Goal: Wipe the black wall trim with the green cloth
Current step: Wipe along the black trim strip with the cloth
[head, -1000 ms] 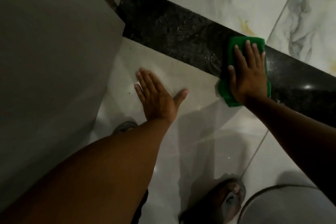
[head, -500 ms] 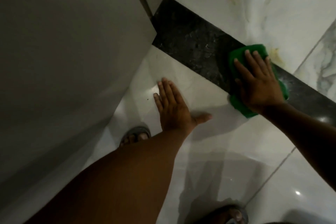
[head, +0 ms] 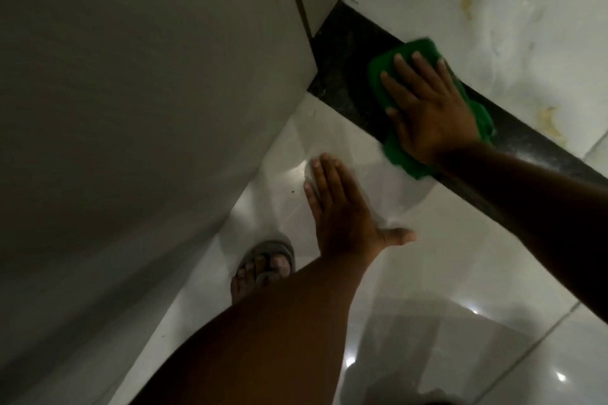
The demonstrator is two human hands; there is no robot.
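Note:
A black speckled trim band (head: 342, 76) runs diagonally across the white marble wall from the grey panel's corner toward the right edge. My right hand (head: 427, 108) lies flat, fingers spread, pressing a folded green cloth (head: 381, 76) onto the trim; the cloth shows above and below the hand. My left hand (head: 342, 210) rests flat with fingers together and thumb out on the white tile (head: 329, 145) below the trim, holding nothing.
A large grey panel (head: 148, 108) fills the left side and meets the trim's left end. A foot in a grey sandal (head: 263, 266) stands on the glossy floor below. Marble tile with yellow veining (head: 493, 10) lies above the trim.
My right hand has slid the green cloth leftward along the trim, closer to the grey panel's corner. The left hand has stayed flat on the white tile. The camera view has shifted left.

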